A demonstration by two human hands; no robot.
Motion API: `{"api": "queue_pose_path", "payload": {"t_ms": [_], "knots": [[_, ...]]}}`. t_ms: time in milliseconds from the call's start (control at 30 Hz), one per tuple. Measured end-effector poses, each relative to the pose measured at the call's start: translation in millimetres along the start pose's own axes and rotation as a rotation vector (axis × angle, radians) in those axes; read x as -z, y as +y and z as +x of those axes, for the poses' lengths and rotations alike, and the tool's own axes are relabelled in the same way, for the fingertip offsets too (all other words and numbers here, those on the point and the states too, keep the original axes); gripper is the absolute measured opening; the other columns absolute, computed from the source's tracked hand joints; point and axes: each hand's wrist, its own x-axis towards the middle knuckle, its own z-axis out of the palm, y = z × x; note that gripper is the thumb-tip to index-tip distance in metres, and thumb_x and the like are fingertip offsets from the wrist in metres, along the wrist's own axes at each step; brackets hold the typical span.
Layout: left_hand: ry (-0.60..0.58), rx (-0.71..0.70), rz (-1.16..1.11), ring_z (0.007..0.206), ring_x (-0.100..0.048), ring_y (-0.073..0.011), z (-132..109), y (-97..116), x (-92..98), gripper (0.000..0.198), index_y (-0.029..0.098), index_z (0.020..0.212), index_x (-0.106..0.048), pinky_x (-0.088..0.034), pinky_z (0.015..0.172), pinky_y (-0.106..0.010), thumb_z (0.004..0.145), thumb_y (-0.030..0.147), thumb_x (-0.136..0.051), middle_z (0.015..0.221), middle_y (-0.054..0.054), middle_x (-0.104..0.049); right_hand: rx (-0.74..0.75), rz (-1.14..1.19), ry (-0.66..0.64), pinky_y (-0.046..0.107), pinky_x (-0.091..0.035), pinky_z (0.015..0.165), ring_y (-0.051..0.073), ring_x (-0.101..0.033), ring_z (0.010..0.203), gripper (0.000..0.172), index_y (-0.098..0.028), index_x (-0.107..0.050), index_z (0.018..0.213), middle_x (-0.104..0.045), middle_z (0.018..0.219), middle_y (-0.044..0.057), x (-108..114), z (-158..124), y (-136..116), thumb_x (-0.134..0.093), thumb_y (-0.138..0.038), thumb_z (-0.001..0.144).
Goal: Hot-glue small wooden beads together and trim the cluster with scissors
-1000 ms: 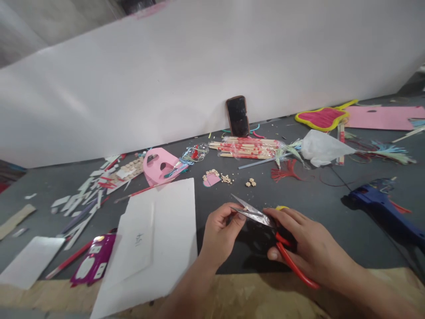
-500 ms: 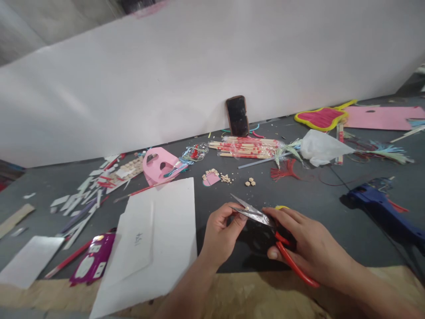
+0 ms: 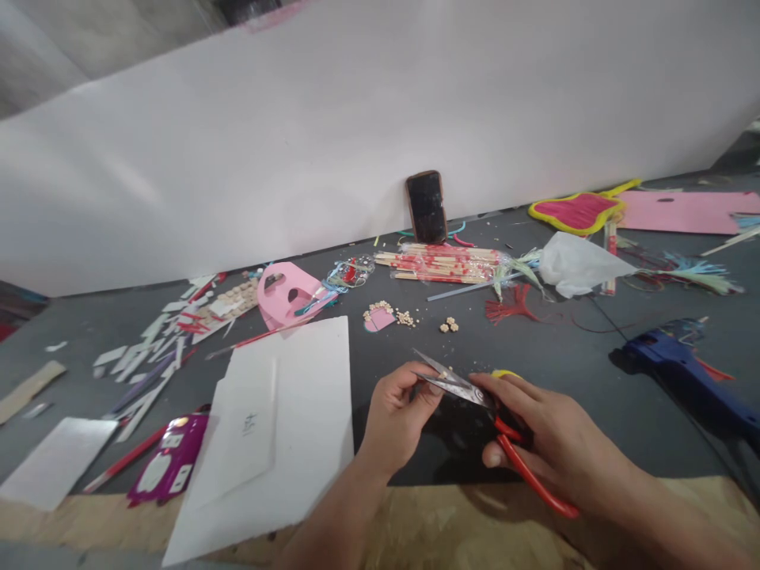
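Observation:
My right hand (image 3: 552, 427) grips red-handled scissors (image 3: 457, 388), their blades parted and pointing left. My left hand (image 3: 400, 419) is closed in a pinch beside the blade tips; whatever sits between its fingertips is too small to make out. Tiny beige bits show near the blades. Beyond the hands lie a few little flower-shaped beige clusters (image 3: 449, 324), a loose pile of small beige pieces (image 3: 406, 318), and a pink rounded piece (image 3: 378, 320) edged with more of them.
A white board (image 3: 314, 412) lies left of my hands, near a purple packet (image 3: 169, 463). At right rests a blue glue gun (image 3: 677, 364) with its cord. Behind are wrapped sticks (image 3: 445, 263), a pink mask-like cutout (image 3: 285, 289) and a phone (image 3: 426, 207) against the white wall.
The scissor handles have swung slightly right and down, and the blades look a little wider apart. My left hand stays almost in place.

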Motion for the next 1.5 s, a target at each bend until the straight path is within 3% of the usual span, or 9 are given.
{"api": "queue_pose_path", "payload": {"t_ms": [267,467,600,800,933,1100,1300,1400,1500], "knots": [[-0.033,0.014,0.041,0.080,-0.061,-0.0184,-1.7,4.1,0.3,0.026,0.017,0.083,-0.070,-0.045,0.074,-0.028,0.086,0.040,-0.058,0.083,-0.005,-0.069,-0.065,0.108,0.007,0.031,-0.053,0.073,0.023,-0.067,0.089,0.044,-0.022,-0.051,0.128,-0.067,0.106,0.010,3.1,-2.1,1.4,-0.055,-0.040,0.088],[-0.023,0.080,-0.035,0.084,-0.061,-0.0189,-2.8,1.7,-1.1,0.033,0.018,0.099,-0.069,-0.044,0.075,-0.028,0.090,0.043,-0.051,0.084,-0.006,-0.073,-0.306,0.755,-0.064,0.023,-0.045,0.051,0.012,-0.053,0.058,0.047,-0.022,-0.050,0.128,-0.060,0.080,0.003,13.6,-10.2,-3.1,-0.041,-0.052,0.093],[-0.011,0.100,-0.036,0.082,-0.061,-0.0173,-3.4,0.3,-1.0,0.030,0.019,0.098,-0.069,-0.043,0.071,-0.026,0.089,0.042,-0.054,0.084,-0.005,-0.072,-0.383,0.964,-0.140,0.023,-0.042,0.050,0.011,-0.048,0.058,0.048,-0.021,-0.051,0.124,-0.055,0.079,0.002,10.0,-12.4,-6.4,-0.043,-0.055,0.091],[0.043,0.085,0.110,0.081,-0.063,-0.0173,-2.6,3.4,0.5,0.022,0.019,0.097,-0.067,-0.046,0.072,-0.027,0.085,0.036,-0.059,0.086,-0.005,-0.071,-0.350,0.967,-0.060,0.025,-0.039,0.048,0.011,-0.043,0.054,0.052,-0.017,-0.048,0.121,-0.051,0.075,0.001,6.4,-8.3,-1.2,-0.038,-0.059,0.091],[0.054,-0.063,0.355,0.087,-0.063,-0.0186,-2.0,3.9,1.2,0.014,0.020,0.095,-0.067,-0.046,0.082,-0.032,0.083,0.024,-0.059,0.090,-0.005,-0.069,-0.320,1.022,0.062,0.025,-0.038,0.045,0.010,-0.042,0.049,0.051,-0.017,-0.045,0.125,-0.049,0.070,-0.001,4.6,-7.8,4.5,-0.037,-0.056,0.093],[0.038,-0.168,0.557,0.090,-0.061,-0.0200,0.6,-0.8,1.5,0.016,0.022,0.094,-0.066,-0.046,0.083,-0.035,0.082,0.016,-0.057,0.092,-0.005,-0.068,-0.280,0.999,0.068,0.025,-0.038,0.045,0.010,-0.042,0.050,0.049,-0.017,-0.047,0.124,-0.049,0.070,-0.001,4.7,-6.1,6.7,-0.038,-0.054,0.093],[-0.086,-0.311,0.841,0.093,-0.056,-0.0257,7.0,-11.9,-2.7,0.013,0.022,0.085,-0.070,-0.043,0.086,-0.043,0.079,0.015,-0.061,0.088,-0.006,-0.070,-0.249,0.972,0.126,0.026,-0.038,0.045,0.011,-0.042,0.050,0.049,-0.019,-0.046,0.126,-0.048,0.071,-0.002,12.9,-5.0,3.6,-0.037,-0.055,0.093],[-0.106,-0.324,0.871,0.092,-0.055,-0.0254,8.4,-13.9,-3.3,0.016,0.023,0.086,-0.071,-0.042,0.085,-0.043,0.081,0.015,-0.058,0.088,-0.007,-0.070,-0.318,0.840,0.141,0.025,-0.040,0.046,0.011,-0.045,0.052,0.046,-0.020,-0.050,0.125,-0.053,0.073,0.000,21.1,-14.5,-2.6,-0.040,-0.053,0.093],[-0.068,-0.312,0.894,0.093,-0.055,-0.0250,9.2,-15.1,-2.8,0.019,0.023,0.087,-0.071,-0.042,0.086,-0.043,0.081,0.013,-0.056,0.090,-0.006,-0.070,-0.346,0.549,0.022,0.025,-0.046,0.051,0.014,-0.057,0.059,0.042,-0.022,-0.055,0.122,-0.062,0.076,0.002,28.5,-29.6,-9.9,-0.046,-0.049,0.092]]}}
